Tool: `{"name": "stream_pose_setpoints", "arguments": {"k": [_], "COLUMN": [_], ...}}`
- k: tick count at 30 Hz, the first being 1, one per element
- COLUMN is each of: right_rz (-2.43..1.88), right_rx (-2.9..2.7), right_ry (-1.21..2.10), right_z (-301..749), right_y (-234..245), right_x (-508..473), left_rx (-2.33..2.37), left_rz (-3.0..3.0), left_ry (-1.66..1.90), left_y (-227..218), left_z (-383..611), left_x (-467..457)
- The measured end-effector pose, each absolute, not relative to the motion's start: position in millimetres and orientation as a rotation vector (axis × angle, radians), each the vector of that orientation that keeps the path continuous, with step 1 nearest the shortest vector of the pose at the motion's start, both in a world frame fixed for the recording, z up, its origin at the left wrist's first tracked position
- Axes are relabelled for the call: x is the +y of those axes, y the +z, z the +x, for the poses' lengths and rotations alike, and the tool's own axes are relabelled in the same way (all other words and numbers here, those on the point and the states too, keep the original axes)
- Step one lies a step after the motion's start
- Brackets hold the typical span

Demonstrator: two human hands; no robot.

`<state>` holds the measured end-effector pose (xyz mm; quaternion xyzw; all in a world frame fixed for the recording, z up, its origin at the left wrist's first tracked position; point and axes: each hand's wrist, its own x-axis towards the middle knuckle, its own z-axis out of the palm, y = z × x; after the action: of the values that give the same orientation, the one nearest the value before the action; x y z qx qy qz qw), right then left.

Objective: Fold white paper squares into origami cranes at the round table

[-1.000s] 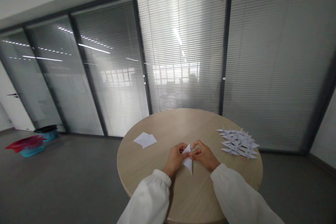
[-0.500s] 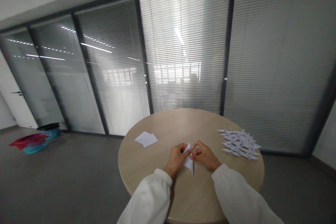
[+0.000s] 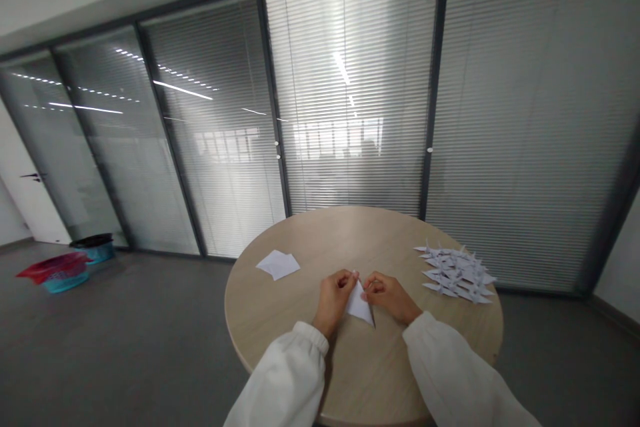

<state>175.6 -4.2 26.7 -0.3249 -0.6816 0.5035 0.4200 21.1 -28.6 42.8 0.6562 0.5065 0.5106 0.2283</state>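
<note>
A folded piece of white paper (image 3: 359,307) is held over the near middle of the round wooden table (image 3: 380,373). My left hand (image 3: 335,297) pinches its upper left edge, close to the tip. On the opposite edge, the fingers of my right hand (image 3: 389,295) are closed on the paper. Its lower part hangs below my fingers as a pointed triangle. Finer creases are too small to make out.
Several folded paper cranes (image 3: 455,270) stand in rows at the table's right. Flat white sheets (image 3: 279,265) lie at the left. On the floor are two lined basins, one with a red bag (image 3: 55,267), one with a black bag (image 3: 93,241). Glass partitions (image 3: 350,93) rise behind.
My left fingers have shifted up toward the paper's tip, and my right fingers have come down along its edge. The paper has turned, showing a broader flat face.
</note>
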Motion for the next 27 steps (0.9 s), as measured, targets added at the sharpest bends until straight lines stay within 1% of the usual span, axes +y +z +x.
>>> {"name": "stream_pose_setpoints", "arguments": {"k": [7, 11, 27], "right_rz": [-0.794, -0.788, -0.908], "right_rx": [-1.624, -1.674, -1.831], "right_ry": [1.345, 1.37, 1.257], "right_z": [177.5, 178.3, 179.6], "right_y": [18.0, 15.1, 25.3], "right_x": [1.8, 4.0, -2.2], "left_rx": [1.328, 1.295, 1.279], "left_rz": [1.846, 1.766, 1.666], "left_ry": [1.339, 1.319, 1.502], "left_y": [37.2, 34.6, 35.0], "left_z": [19.5, 19.1, 16.1], "left_x": [-24.5, -21.8, -20.9]}}
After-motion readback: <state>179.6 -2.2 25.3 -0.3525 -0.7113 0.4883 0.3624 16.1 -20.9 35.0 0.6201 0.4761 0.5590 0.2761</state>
